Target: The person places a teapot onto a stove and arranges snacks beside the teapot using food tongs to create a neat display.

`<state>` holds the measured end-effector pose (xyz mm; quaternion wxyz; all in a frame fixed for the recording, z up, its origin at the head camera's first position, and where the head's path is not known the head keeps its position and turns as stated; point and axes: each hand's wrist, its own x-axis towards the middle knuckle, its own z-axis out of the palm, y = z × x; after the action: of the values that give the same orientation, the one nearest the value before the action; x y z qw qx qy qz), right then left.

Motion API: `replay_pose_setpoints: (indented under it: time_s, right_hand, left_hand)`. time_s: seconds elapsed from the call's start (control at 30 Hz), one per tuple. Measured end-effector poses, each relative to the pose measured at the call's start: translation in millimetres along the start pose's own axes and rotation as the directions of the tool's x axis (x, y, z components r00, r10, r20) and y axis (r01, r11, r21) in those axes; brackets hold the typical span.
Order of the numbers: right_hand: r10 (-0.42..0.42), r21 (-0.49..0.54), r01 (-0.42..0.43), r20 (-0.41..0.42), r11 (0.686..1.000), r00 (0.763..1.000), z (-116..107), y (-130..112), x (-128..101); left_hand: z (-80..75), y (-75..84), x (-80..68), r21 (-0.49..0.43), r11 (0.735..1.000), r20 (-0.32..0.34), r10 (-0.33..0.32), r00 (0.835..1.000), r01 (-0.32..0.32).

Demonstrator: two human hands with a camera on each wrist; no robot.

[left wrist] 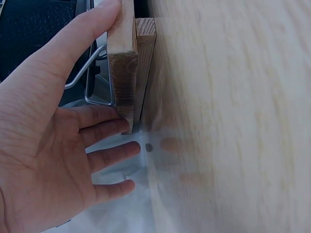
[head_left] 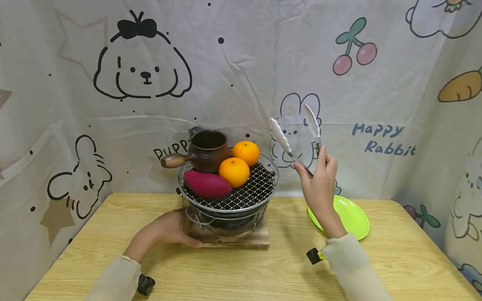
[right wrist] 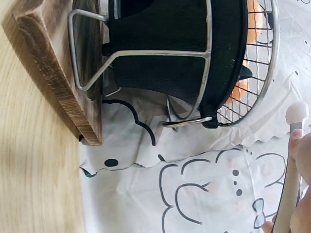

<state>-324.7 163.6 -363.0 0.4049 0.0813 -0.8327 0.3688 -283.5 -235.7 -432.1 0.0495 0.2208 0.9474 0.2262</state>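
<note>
Tongs (head_left: 298, 136): metal arms, white tips spread apart and pointing up. Held raised in right hand (head_left: 321, 187), fingers and thumb curled about the lower arms, just right of grill (head_left: 229, 193) and above green plate (head_left: 349, 215). Left hand (head_left: 169, 227): fingers nearly straight, relaxed, resting against left edge of wooden board (head_left: 232, 238) under the grill, well apart from tongs.

A brown clay pot (head_left: 207, 149) with a wooden side handle stands at the back of the wire mesh. Beside it lie two oranges (head_left: 239, 163), and a purple sweet potato (head_left: 207, 184) lies in front of the pot. A lime green plate (head_left: 350, 215) rests on the wooden table (head_left: 246, 276), to the right. Behind hangs a cartoon-printed cloth (head_left: 237, 56) with a dog, rabbits and cherries.
</note>
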Motion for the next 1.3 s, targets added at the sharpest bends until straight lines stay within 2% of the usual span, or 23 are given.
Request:
replay_pose_setpoints:
  time_s: [0.47, 0.83, 1.03, 1.3]
  right_hand:
    - [0.061, 0.006, -0.061, 0.058, 0.998, 0.996, 6.2, 5.7, -3.3]
    - [0.151, 0.022, -0.154, 0.086, 0.988, 0.985, -2.8, 4.0, 1.4]
    - [0.189, 0.018, -0.194, 0.139, 0.981, 0.972, -7.4, 4.2, -1.9]
    - [0.193, -0.009, -0.195, 0.205, 0.981, 0.96, -12.8, 13.5, -8.0]
  left_hand:
    - [0.2, 2.9, -1.1, -0.008, 1.0, -0.004, 0.004, 1.0, -0.004]
    - [-1.5, 1.8, 0.9, 0.026, 1.0, -0.009, 0.006, 1.0, -0.006]
    - [-4.1, 2.5, 2.7, 0.045, 0.998, 0.01, 0.039, 0.999, -0.039]
    - [-3.0, 2.6, 3.0, 0.031, 0.999, 0.009, 0.014, 1.0, -0.014]
